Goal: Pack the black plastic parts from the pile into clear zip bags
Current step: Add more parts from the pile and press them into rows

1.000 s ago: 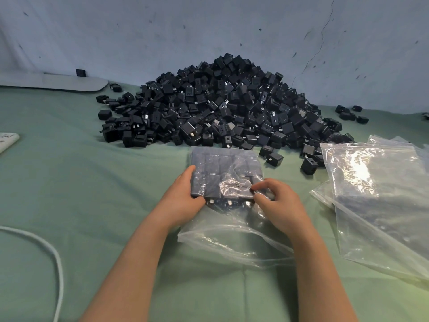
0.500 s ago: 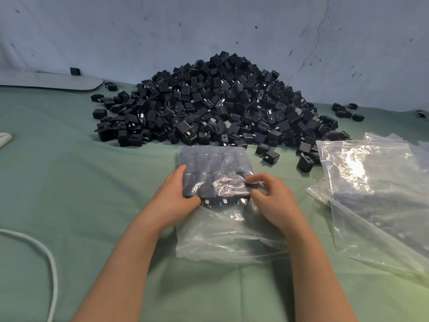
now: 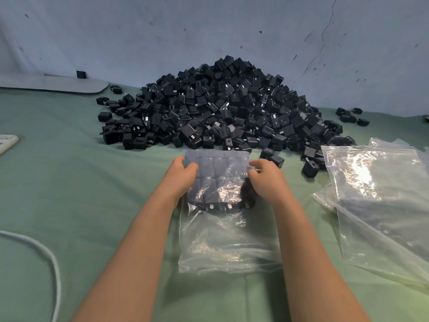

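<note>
A big pile of black plastic parts (image 3: 222, 105) lies on the green cloth against the wall. Just in front of it lies a clear zip bag (image 3: 222, 238) with several black parts packed in rows in its far half (image 3: 218, 173); its near half is flat and see-through. My left hand (image 3: 181, 177) grips the bag's left edge at the packed rows, thumb on top. My right hand (image 3: 267, 180) is at the bag's right edge, its curled fingers pinching the plastic over the parts.
A stack of clear bags (image 3: 380, 201) lies at the right. Loose black parts (image 3: 311, 168) sit between it and the pile, more at the far right (image 3: 350, 117). A white cable (image 3: 46, 254) curves at the left; a white object (image 3: 7, 141) at the left edge; a grey board (image 3: 53, 83) behind.
Both hands have slid farther up along the bag's sides, from its middle toward the packed far end. The bag has stayed in place.
</note>
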Available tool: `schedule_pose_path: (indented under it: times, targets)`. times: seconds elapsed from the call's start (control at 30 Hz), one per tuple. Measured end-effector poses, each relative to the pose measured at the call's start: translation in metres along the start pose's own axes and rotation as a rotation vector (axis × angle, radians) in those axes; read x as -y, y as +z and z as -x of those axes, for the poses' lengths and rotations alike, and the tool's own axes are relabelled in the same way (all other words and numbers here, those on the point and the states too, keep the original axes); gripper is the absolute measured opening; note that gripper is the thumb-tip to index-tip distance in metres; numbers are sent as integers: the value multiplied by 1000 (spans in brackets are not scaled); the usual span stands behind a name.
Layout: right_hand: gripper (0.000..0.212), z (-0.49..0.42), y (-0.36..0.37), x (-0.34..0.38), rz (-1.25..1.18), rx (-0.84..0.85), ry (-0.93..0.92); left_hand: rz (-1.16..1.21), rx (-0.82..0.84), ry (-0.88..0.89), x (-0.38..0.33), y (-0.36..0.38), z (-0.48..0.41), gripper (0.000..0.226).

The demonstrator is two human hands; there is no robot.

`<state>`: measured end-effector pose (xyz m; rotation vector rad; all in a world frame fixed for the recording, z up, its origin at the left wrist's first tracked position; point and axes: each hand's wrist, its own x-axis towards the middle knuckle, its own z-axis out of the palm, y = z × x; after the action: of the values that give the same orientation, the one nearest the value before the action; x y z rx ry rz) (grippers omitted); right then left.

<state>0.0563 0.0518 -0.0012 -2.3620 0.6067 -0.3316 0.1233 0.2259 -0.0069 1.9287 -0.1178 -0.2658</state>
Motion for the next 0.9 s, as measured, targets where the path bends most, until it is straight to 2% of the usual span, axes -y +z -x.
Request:
schedule_pose_path:
  times: [0.43, 0.7, 0.9]
  targets:
    - [31, -3, 10, -8, -72, -65, 1, -9, 11, 9, 5, 8, -1, 52]
    - [34, -12, 5, -6, -24, -64, 6, 46, -65, 12, 7, 8, -8, 50]
    - [40, -39, 11, 13, 15, 9, 34, 16, -86, -22, -11, 11, -25, 48]
